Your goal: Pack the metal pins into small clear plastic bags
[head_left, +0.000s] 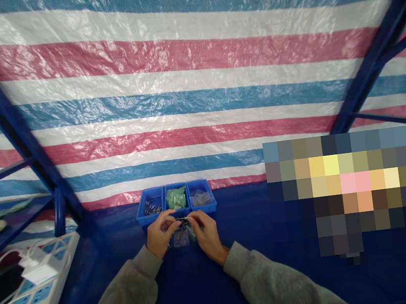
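My left hand [162, 235] and my right hand [207, 234] meet over the blue table, both with fingers pinched. Between their fingertips runs a small thin dark rod [181, 218], too small to name surely. Under the hands lie a small clear plastic bag [180, 238] and some little dark and greenish pieces, partly hidden by my fingers. Just behind stand three joined blue bins: the left bin [139, 214] has several thin dark metal pieces, the middle one holds green plastic packets [176, 198], and the right one holds clear plastic bags [200, 197].
A white power strip [54, 301] with plugged-in chargers [39, 265] and cables lies at the left. Blue metal frame posts [17, 115] rise on both sides. A striped tarp [196, 98] hangs behind the table [202, 295]. The right side is pixelated.
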`<action>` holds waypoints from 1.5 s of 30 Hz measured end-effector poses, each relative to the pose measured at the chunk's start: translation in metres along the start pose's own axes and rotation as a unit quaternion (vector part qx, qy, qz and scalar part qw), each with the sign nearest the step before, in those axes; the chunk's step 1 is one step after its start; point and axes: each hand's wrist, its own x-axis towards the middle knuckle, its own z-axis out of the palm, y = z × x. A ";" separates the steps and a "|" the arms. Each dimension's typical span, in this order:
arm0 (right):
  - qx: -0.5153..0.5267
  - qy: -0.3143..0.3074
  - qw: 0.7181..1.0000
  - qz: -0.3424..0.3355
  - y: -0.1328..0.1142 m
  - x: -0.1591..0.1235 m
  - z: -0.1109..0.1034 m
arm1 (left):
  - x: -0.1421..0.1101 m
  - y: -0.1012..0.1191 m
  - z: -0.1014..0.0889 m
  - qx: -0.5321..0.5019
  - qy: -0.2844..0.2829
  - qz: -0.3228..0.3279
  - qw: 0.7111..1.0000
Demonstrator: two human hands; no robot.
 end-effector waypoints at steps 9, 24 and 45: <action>-0.004 0.005 1.000 -0.018 0.005 0.001 -0.001 | 0.004 0.006 0.003 -0.106 -0.018 -0.053 0.993; -0.022 -0.037 0.999 -0.014 0.004 0.001 -0.002 | 0.002 0.012 0.007 -0.158 -0.006 -0.094 0.983; -0.019 -0.078 0.996 -0.035 0.004 0.000 -0.002 | -0.002 0.006 0.002 0.071 0.005 0.023 0.997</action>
